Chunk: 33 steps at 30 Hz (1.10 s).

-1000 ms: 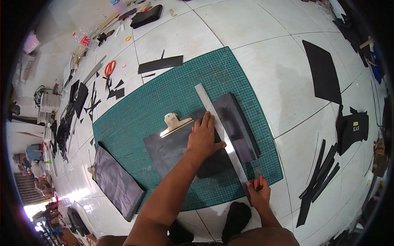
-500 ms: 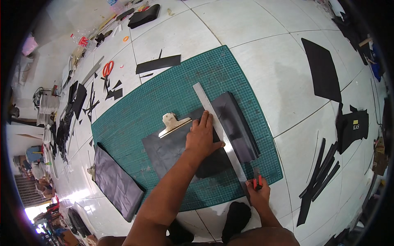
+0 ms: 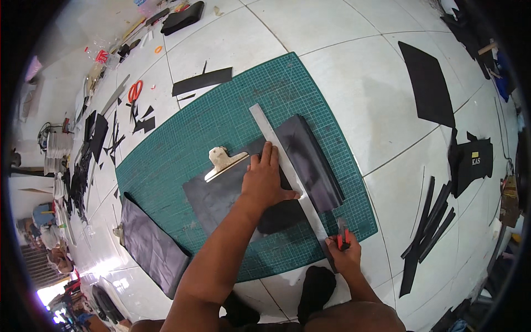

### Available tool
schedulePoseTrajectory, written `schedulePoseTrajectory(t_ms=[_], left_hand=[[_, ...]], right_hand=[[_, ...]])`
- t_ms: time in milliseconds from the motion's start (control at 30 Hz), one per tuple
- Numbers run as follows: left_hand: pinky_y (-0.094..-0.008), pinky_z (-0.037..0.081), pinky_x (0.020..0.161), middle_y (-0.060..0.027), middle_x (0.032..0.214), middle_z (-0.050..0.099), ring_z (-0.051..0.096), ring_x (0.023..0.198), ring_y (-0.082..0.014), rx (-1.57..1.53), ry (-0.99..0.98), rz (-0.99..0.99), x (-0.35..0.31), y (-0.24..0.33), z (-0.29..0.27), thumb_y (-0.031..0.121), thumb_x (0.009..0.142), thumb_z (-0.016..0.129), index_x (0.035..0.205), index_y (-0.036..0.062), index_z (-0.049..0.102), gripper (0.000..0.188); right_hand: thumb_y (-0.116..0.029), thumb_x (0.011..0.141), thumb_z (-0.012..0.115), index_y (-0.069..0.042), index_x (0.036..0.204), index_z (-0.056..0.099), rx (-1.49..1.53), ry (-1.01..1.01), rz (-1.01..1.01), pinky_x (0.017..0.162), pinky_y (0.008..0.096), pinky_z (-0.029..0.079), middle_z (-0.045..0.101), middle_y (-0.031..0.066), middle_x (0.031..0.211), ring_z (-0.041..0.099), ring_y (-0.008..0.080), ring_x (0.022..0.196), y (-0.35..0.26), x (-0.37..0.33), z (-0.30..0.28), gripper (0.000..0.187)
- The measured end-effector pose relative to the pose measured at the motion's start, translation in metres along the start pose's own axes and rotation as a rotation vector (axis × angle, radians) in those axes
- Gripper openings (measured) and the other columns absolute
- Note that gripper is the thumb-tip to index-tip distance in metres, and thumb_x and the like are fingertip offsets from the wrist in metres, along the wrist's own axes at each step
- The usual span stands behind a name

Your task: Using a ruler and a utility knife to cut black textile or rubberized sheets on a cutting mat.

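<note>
A long metal ruler (image 3: 314, 219) lies slantwise across dark sheet material on a green cutting mat (image 3: 160, 160). My left hand (image 3: 264, 180) presses down flat, fingers stretched out and thumb on the ruler, over the grey-black sheet (image 3: 218, 196). A metal bulldog clip (image 3: 225, 164) grips that sheet's far-left edge. Right of the ruler lies a folded, shiny black piece (image 3: 311, 163). Closed around a red-and-black utility knife (image 3: 344, 238), my right hand (image 3: 348, 258) is beside the ruler's near end. The knife's blade points away from me, just past the folded piece's near end.
Another clipped dark sheet (image 3: 152, 243) overlaps the mat's left edge. Orange-handled scissors (image 3: 134, 94) and black scraps (image 3: 145, 123) lie on the tiles beyond it. Black strips (image 3: 428, 227) and a black panel (image 3: 426, 82) are on the right. My feet in black socks (image 3: 317, 290) are near the mat.
The whole view has shifted slightly, so everything appears a little further left and up. Both hands keep nearly the same places against the ruler; the knife is still in my right hand.
</note>
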<state>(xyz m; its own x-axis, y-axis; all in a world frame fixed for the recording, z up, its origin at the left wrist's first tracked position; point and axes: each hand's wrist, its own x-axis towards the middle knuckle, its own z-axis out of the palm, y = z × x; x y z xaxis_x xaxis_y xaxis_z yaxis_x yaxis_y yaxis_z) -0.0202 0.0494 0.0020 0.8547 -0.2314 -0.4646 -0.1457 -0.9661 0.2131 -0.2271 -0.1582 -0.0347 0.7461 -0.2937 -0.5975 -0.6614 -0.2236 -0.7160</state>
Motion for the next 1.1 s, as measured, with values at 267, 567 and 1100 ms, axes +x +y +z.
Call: schedulePoseTrajectory(t_ms=[267,567,1100], left_hand=[[-0.0462,0.043,0.104,-0.0194,0.151,0.024,0.039,0.127,-0.0442,0.067,0.049,0.030,0.001,-0.001,0.009,0.063,0.049,0.083,0.144,-0.0056,0.024,0.131],[-0.0466,0.041,0.105,-0.0201,0.152,0.021,0.038,0.128,-0.0454,0.080,0.003,-0.008,-0.001,0.006,0.007,0.065,0.047,0.083,0.144,-0.0064,0.022,0.135],[-0.0528,0.036,0.107,-0.0206,0.154,0.017,0.030,0.135,-0.0433,0.118,-0.015,-0.050,0.001,0.014,0.011,0.060,0.050,0.083,0.146,-0.0050,0.019,0.133]], right_hand=[[-0.015,0.082,0.074,-0.001,0.096,0.061,0.109,-0.022,-0.011,0.076,0.0294,0.049,0.066,0.0075,0.088,0.061,0.0138,0.079,0.000,-0.003,0.000,0.024],[-0.016,0.083,0.073,-0.001,0.093,0.061,0.116,0.013,-0.030,0.074,0.0288,0.049,0.066,0.0067,0.084,0.060,0.0122,0.076,-0.002,-0.003,0.001,0.022],[-0.023,0.081,0.075,-0.002,0.083,0.054,-0.096,0.036,-0.078,0.067,0.0329,0.046,0.057,0.0090,0.073,0.053,0.0184,0.066,0.007,0.004,0.000,0.030]])
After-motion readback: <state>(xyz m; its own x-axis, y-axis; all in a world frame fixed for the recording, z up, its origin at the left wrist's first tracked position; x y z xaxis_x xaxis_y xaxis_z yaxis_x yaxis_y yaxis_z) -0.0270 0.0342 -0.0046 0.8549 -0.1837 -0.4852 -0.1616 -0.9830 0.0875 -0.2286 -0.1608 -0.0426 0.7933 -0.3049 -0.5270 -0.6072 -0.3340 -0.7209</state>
